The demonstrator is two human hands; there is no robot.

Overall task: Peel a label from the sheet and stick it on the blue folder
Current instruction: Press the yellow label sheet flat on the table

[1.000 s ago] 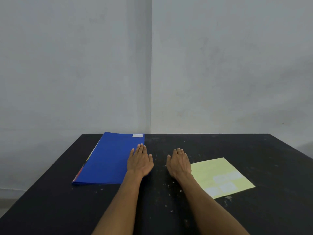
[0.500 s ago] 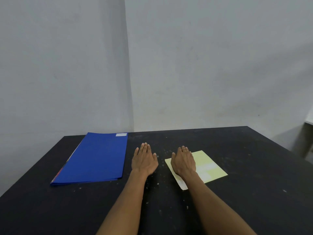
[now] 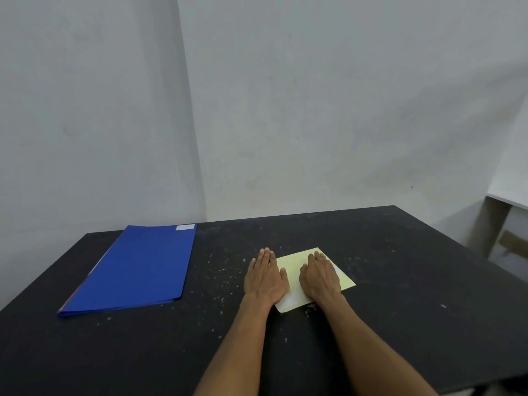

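A blue folder [image 3: 137, 268] lies flat on the left of the black table [image 3: 400, 281], with a small white label [image 3: 185, 227] stuck at its far right corner. A pale yellow label sheet [image 3: 293, 264] lies right of centre. My left hand [image 3: 264, 277] rests flat, palm down, over the sheet's left edge. My right hand [image 3: 320, 277] lies flat on the middle of the sheet and hides most of its white labels. Neither hand holds anything.
Grey walls meet in a corner behind the table. At the far right stands a white surface [image 3: 511, 192] with a brown box [image 3: 514, 242] below it. White specks are scattered over the tabletop between the folder and the sheet.
Both hands have moved right, off the folder's side and onto the yellow sheet. The view has also swung to the right, so the folder sits further left.
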